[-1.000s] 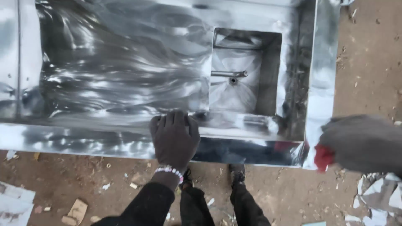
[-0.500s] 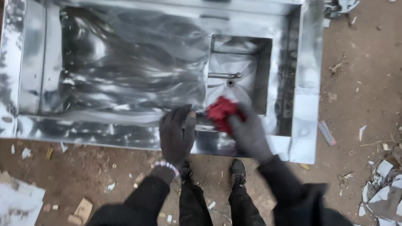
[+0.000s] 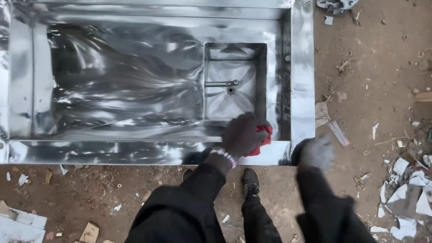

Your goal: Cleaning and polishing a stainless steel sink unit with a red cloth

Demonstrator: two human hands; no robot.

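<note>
Head view: red cloth [image 3: 262,140] on the near rim of the shiny steel sink unit [image 3: 302,81], at about four o'clock from the left hand [image 3: 243,135], touching it and partly under its fingers. Left hand curled over the cloth, pressing it to the metal, beaded bracelet [image 3: 223,155] at the wrist. Right hand [image 3: 317,153] well to three o'clock, blurred, by the unit's corner; grip impossible to tell. Square basin [image 3: 234,81] at twelve o'clock. Paper scraps [image 3: 411,198] on dirt, far right.
</note>
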